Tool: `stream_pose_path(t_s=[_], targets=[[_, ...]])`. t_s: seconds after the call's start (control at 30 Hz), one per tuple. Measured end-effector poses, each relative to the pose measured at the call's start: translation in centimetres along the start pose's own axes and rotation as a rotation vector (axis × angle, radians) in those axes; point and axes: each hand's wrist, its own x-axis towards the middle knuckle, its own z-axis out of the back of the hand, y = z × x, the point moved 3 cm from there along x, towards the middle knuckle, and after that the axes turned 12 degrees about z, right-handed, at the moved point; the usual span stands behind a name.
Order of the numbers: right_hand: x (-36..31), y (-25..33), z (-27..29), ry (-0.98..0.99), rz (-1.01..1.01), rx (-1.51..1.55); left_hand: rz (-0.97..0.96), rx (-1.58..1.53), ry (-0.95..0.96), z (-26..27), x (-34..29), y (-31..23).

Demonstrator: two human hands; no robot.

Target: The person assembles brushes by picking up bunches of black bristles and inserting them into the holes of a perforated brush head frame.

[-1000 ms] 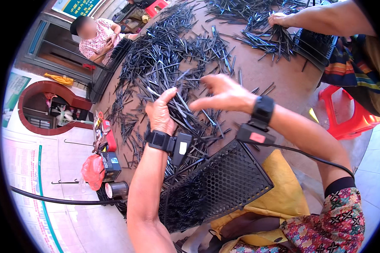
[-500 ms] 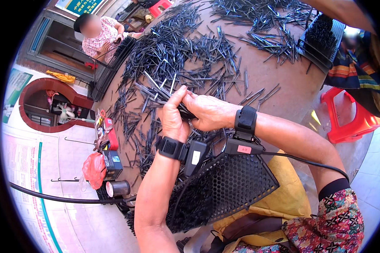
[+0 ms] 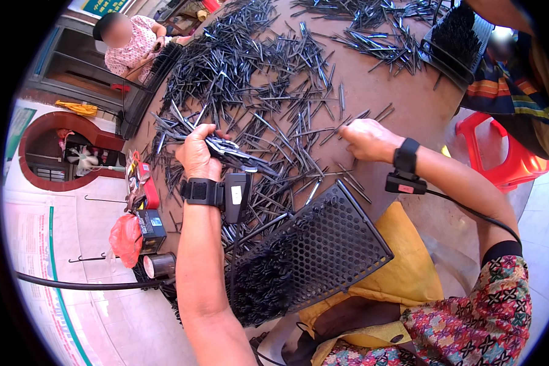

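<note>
My left hand (image 3: 200, 154) is closed round a loose bundle of thin dark sticks (image 3: 235, 152), whose ends stick out on both sides of the fist. Off to the right, my right hand (image 3: 370, 140) is held low over the table, its fingers pinched together at the end of one thin black stick. Below both hands, a black perforated rack (image 3: 348, 235) lies tilted at the table's near edge. Its lower left part is packed with upright sticks (image 3: 262, 283), while the holes on its right side stand bare. Each wrist wears a black strap with a small box.
Heaps of dark sticks (image 3: 219, 67) cover much of the brown table (image 3: 372, 85). Another filled rack (image 3: 457, 43) stands at the far right by a person's arm. A person (image 3: 131, 49) sits at the far left. A red stool (image 3: 500, 155) and a tin can (image 3: 160, 266) flank the table.
My hands were together over the bundle and have come apart. The left moved left with the sticks; the right moved right and down to loose sticks. More of the rack now shows.
</note>
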Motion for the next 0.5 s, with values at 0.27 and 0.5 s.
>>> stream_pose_path(t_s=[0.27, 0.5], targets=[[-3.4, 2.5, -0.6, 0.284, 0.111, 0.121, 0.037, 0.128, -0.051, -0.5, 0.0, 0.5], [1.5, -2.4, -0.5, -0.099, -0.022, -0.082, 0.148, 0.162, 0.04, -0.3, -0.4, 0.2]])
